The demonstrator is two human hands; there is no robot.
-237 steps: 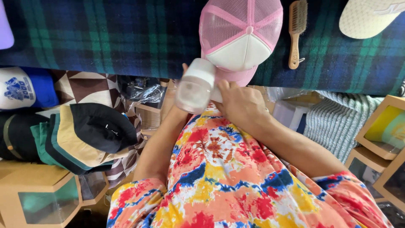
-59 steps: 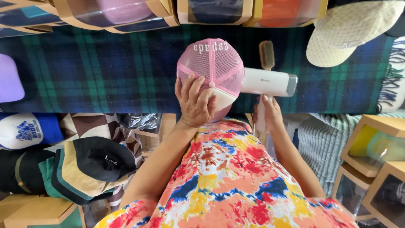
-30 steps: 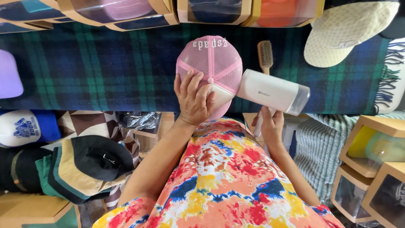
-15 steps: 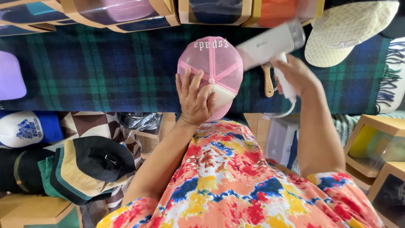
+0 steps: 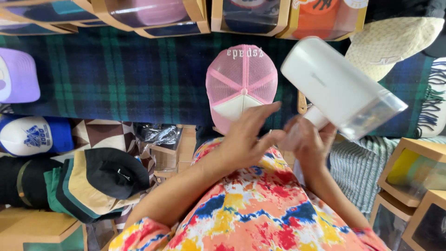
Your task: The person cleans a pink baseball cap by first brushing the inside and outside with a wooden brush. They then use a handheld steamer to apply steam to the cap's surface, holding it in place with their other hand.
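Observation:
A pink and white mesh cap (image 5: 241,83) lies on a dark blue-green plaid blanket (image 5: 116,79). My right hand (image 5: 309,142) grips the handle of a white hand-held steamer (image 5: 339,88), held up and tilted to the right of the cap. My left hand (image 5: 248,135) has its fingers apart just below the cap's brim, reaching toward the steamer's handle and holding nothing. My multicoloured sleeves fill the lower middle of the view.
Cardboard display boxes with caps (image 5: 251,16) line the top edge, more boxes (image 5: 413,176) stand at the right. A cream cap (image 5: 395,42), a lilac cap (image 5: 18,76), a blue-white cap (image 5: 32,135) and a stack of dark caps (image 5: 93,181) surround the spot. A wooden brush (image 5: 302,102) is partly hidden behind the steamer.
My left hand has come off the pink cap and moved right toward the steamer. My right hand has brought the steamer down and closer to the camera.

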